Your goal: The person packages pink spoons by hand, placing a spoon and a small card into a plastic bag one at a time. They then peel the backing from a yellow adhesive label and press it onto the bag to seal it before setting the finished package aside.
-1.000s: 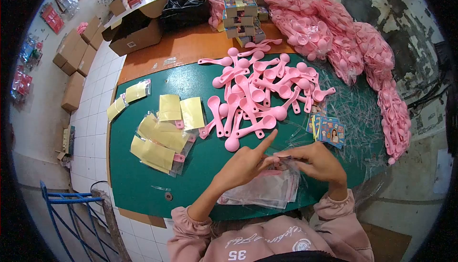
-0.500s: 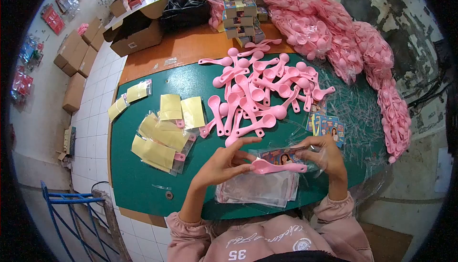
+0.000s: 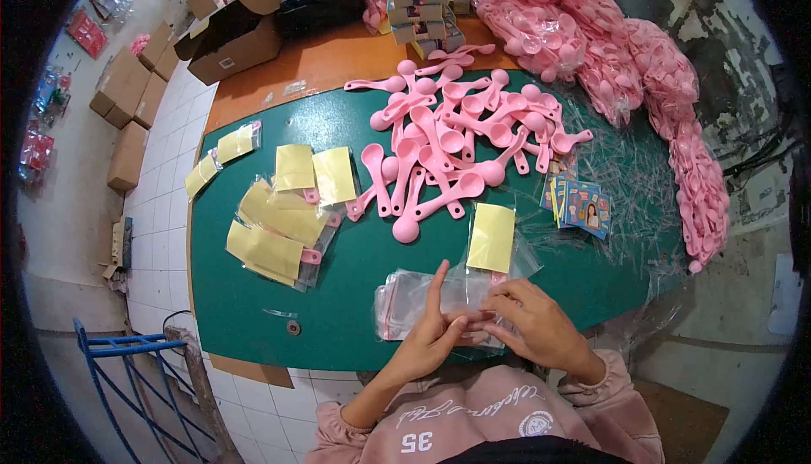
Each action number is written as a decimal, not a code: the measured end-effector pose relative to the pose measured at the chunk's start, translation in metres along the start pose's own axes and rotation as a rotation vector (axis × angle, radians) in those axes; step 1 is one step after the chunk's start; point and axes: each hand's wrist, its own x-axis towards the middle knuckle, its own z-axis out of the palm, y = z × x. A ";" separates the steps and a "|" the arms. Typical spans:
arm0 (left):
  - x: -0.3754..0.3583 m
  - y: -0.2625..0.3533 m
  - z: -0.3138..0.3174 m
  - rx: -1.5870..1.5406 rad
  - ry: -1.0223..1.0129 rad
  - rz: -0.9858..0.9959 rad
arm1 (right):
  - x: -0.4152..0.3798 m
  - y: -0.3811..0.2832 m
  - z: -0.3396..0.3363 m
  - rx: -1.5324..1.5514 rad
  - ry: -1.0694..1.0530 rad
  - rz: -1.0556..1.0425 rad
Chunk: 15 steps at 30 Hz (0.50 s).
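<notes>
A clear plastic bag (image 3: 525,260) holds a yellow card (image 3: 491,238), with a pink spoon's handle end (image 3: 498,277) showing below the card. The bag's near end is between my hands, close to the table's front edge. My left hand (image 3: 429,339) pinches there with thumb and fingers, its index finger pointing up. From the other side, my right hand (image 3: 538,325) has its fingertips closed on the same end. The exact grip is partly hidden by the fingers. Under and beside my hands lies a stack of flat clear bags (image 3: 397,299).
Loose pink spoons (image 3: 448,139) are heaped mid-table. Packed bags with yellow cards (image 3: 283,219) lie at left, printed cards (image 3: 585,211) at right beside scattered plastic strips (image 3: 634,194). Large sacks of spoons (image 3: 583,42) line the right edge; bundled card stacks (image 3: 418,12) stand behind.
The pink spoon and card were held up between my hands; now they lie in the bag on the table, yellow side up. Both hands have moved down to the bag's near end.
</notes>
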 end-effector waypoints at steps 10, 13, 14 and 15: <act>0.004 -0.013 -0.006 0.309 0.146 0.054 | 0.007 -0.003 0.022 -0.075 0.058 0.032; 0.010 -0.010 -0.003 0.252 0.202 0.103 | 0.007 -0.003 0.021 -0.121 0.031 -0.035; 0.012 -0.007 -0.001 0.203 0.213 0.108 | 0.008 -0.003 0.019 -0.103 0.030 -0.083; 0.013 -0.006 -0.001 0.202 0.214 0.109 | 0.008 -0.004 0.017 -0.084 0.027 -0.131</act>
